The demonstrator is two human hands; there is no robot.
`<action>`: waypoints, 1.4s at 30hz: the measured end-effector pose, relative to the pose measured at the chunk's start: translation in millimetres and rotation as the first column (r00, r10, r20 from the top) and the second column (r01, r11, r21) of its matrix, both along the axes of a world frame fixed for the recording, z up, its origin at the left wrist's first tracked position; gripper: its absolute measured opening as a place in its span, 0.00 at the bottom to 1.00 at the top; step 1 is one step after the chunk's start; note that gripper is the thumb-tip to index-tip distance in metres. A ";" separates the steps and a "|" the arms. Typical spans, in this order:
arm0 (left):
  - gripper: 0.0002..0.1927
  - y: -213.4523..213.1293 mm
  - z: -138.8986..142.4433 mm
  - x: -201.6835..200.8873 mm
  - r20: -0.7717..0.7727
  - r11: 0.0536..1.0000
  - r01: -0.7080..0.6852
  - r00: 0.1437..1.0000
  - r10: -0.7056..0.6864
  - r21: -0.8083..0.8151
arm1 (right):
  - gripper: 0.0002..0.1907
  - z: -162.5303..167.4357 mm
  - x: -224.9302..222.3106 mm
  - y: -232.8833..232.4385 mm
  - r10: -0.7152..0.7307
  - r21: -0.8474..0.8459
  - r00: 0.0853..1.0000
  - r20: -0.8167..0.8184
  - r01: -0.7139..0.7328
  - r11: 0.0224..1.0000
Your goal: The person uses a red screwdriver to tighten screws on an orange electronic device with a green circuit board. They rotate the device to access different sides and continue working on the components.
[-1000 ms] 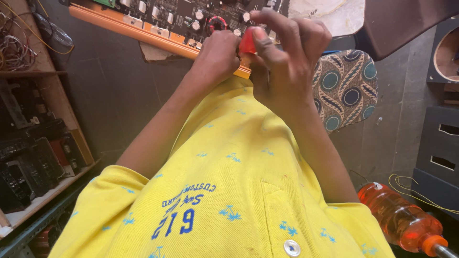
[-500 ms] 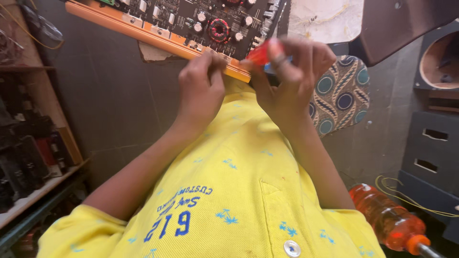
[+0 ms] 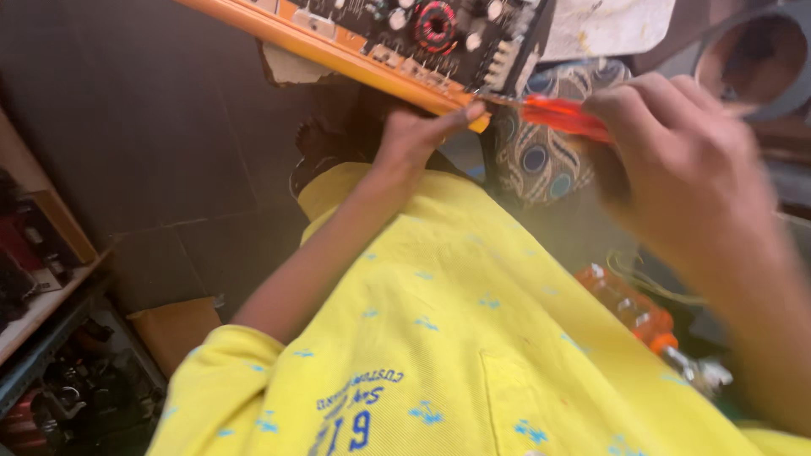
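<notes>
A black circuit board with an orange edge strip, capacitors and a red coil slants across the top of the view. My left hand grips its lower orange edge, thumb on the corner. My right hand, blurred, is closed around a red-handled screwdriver, whose tip points left at the board's corner beside my left thumb. My yellow shirt fills the lower part of the view.
A second orange-handled screwdriver lies on the floor at right beside thin wires. A patterned blue-and-brown cloth sits below the board. A shelf with dark parts lines the left side. A brown round speaker opening is at top right.
The view has shifted lower and closer. My right hand has pulled away to the right of my left hand, with the red screwdriver now pointing left at the board's corner.
</notes>
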State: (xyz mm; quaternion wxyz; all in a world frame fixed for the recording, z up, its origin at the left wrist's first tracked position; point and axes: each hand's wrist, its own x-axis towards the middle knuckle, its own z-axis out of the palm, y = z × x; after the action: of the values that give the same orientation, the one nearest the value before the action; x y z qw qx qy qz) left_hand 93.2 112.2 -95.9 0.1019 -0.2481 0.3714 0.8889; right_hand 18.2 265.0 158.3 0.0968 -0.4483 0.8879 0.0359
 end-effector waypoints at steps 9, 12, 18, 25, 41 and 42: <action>0.22 24.6 -13.0 7.1 -0.069 0.956 -0.174 0.984 0.162 -0.238 | 0.20 -55.5 -7.1 -46.4 0.542 0.558 0.837 -0.075 -0.415 0.719; 0.22 20.8 -14.8 2.6 -0.061 0.843 -0.235 0.970 0.235 -0.484 | 0.18 -88.9 -8.2 -28.8 0.294 0.531 0.956 0.007 -0.253 0.809; 0.24 9.6 1.1 3.2 -0.058 0.928 -0.219 0.976 0.211 -0.302 | 0.14 -112.2 -29.2 28.4 -0.355 0.499 0.933 0.062 0.279 0.821; 0.32 17.0 2.2 4.4 0.006 0.887 -0.204 0.974 0.227 -0.415 | 0.13 -91.9 3.3 66.8 -0.704 0.392 0.703 0.098 0.623 0.677; 0.36 24.6 0.9 7.4 -0.003 0.907 -0.272 0.958 0.286 -0.321 | 0.23 -105.1 16.2 120.6 -0.802 0.383 0.571 0.174 0.711 0.589; 0.35 26.9 0.6 8.4 0.010 0.910 -0.252 0.963 0.271 -0.330 | 0.24 -113.2 3.9 128.8 -0.798 0.395 0.574 0.186 0.700 0.595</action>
State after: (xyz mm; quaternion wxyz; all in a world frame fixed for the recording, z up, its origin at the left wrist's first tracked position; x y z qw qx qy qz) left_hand 101.6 139.2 -95.3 -0.0501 -0.3335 0.4736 0.8136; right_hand 22.1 393.8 45.2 0.3180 -0.0058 0.9474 0.0363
